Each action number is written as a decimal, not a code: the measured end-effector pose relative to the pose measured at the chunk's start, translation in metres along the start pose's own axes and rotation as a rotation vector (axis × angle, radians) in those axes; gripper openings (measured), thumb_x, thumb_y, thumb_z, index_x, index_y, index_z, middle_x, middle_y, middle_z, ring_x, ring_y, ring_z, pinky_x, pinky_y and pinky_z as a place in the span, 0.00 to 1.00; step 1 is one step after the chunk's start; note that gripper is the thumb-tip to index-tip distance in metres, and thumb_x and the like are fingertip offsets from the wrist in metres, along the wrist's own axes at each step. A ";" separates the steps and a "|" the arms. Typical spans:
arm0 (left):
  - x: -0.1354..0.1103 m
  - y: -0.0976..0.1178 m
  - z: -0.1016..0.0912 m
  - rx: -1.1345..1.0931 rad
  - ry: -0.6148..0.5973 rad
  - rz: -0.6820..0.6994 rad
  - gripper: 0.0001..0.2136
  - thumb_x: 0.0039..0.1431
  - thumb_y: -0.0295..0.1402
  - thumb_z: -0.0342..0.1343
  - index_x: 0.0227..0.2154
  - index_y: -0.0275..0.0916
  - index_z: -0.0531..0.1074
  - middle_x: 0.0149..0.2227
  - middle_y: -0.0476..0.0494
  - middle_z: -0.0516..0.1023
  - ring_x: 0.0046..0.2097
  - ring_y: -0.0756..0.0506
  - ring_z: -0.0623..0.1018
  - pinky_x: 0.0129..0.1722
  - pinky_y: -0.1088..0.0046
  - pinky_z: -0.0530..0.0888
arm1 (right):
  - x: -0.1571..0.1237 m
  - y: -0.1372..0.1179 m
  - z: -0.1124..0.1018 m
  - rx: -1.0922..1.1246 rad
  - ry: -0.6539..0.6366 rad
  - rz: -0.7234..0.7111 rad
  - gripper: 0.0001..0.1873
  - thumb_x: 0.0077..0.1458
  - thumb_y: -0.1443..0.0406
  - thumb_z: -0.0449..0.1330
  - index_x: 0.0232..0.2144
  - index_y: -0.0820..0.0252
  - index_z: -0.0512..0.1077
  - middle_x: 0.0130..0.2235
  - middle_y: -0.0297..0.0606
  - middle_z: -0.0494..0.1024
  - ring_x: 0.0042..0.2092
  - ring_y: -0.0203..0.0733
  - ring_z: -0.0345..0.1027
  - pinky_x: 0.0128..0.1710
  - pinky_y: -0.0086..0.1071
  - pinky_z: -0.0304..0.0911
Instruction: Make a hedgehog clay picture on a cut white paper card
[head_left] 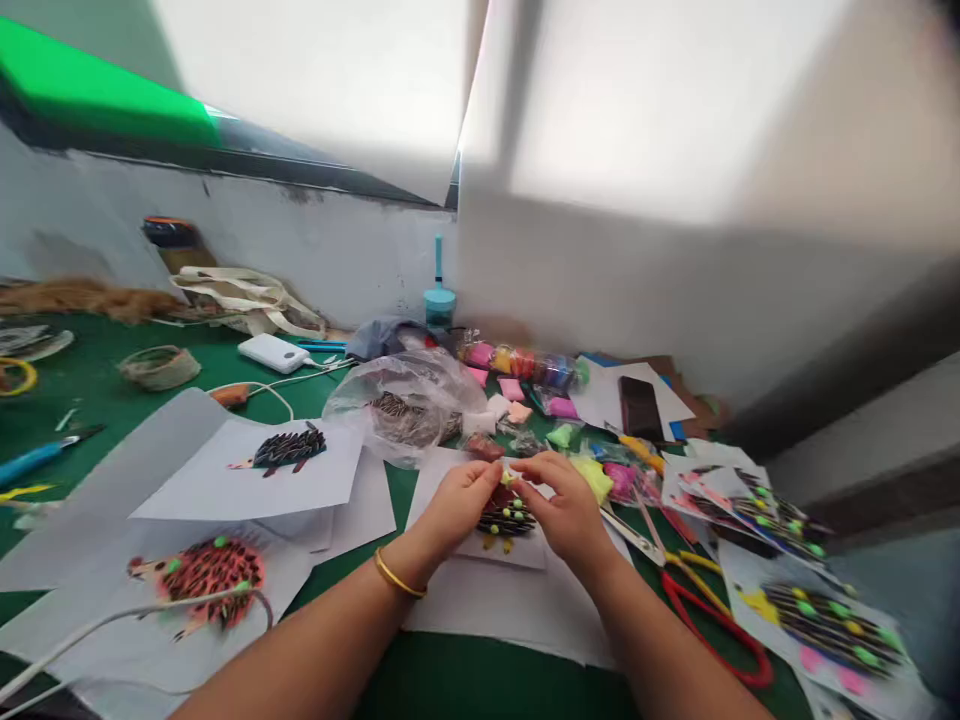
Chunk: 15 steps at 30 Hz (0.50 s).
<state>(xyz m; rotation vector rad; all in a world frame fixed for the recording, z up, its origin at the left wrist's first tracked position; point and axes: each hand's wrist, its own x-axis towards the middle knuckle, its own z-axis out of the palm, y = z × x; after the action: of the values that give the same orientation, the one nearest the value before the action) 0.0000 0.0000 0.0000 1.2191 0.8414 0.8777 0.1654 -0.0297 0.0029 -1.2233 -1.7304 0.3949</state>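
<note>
My left hand (457, 505) and my right hand (568, 510) meet over a small dark hedgehog craft (505, 520) dotted with yellow and green beads. It lies on a white sheet (480, 590). Both hands pinch a small pale yellow piece (511, 479) just above the craft, fingers curled together. A gold bangle (397, 577) circles my left wrist. The fingertips hide part of the craft's top.
Finished hedgehog crafts lie on paper at the left (287, 448), lower left (201, 570) and right (825, 615). Red-handled scissors (712, 610) lie by my right forearm. A plastic bag (409, 405), coloured clay pieces (525, 365), a power bank (274, 352) and a phone (640, 407) crowd the green table (97, 385).
</note>
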 end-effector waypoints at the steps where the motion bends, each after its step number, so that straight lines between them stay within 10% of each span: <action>1: 0.000 0.000 0.000 0.040 -0.027 0.020 0.28 0.53 0.60 0.53 0.25 0.34 0.70 0.23 0.49 0.69 0.27 0.51 0.65 0.27 0.74 0.60 | 0.000 0.000 0.000 -0.007 -0.011 0.001 0.07 0.58 0.63 0.62 0.39 0.57 0.77 0.35 0.37 0.74 0.38 0.42 0.69 0.39 0.35 0.65; 15: -0.004 0.003 0.002 -0.179 -0.136 -0.073 0.25 0.55 0.54 0.57 0.37 0.33 0.77 0.34 0.40 0.79 0.36 0.45 0.77 0.41 0.68 0.72 | 0.000 -0.002 -0.007 -0.024 -0.105 -0.091 0.19 0.56 0.55 0.65 0.49 0.53 0.76 0.44 0.41 0.73 0.46 0.47 0.68 0.48 0.41 0.66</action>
<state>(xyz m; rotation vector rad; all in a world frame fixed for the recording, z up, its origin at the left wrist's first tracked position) -0.0006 -0.0041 0.0040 1.0724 0.6794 0.7844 0.1701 -0.0324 0.0084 -1.1543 -1.8779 0.3906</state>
